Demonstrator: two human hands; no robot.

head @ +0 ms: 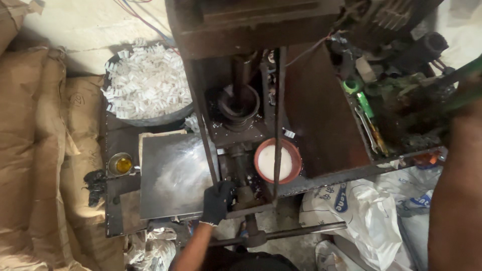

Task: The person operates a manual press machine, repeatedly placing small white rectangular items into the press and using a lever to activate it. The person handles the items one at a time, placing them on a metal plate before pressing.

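My left hand (pixel 217 201) wears a black glove and is curled around the front bar of a dark metal press (pixel 251 30), at the foot of a thin upright rod (pixel 279 115). Just right of it stands a red-rimmed bowl (pixel 296 150) of white powder. Above the hand is the round black die (pixel 240 106) of the press. My right arm (pixel 457 175) runs up the right edge toward a dark lever (pixel 459 75). The right hand itself is blurred and dim there, and its grip does not show.
A metal basin (pixel 150 120) heaped with small white pieces sits at the back left. A flat steel plate (pixel 173 175) lies left of my glove, with a small tin of yellow liquid (pixel 121 164) beside it. Brown sacks (pixel 40 150) stand left, white bags (pixel 371 211) lower right, tools (pixel 365 105) on the right shelf.
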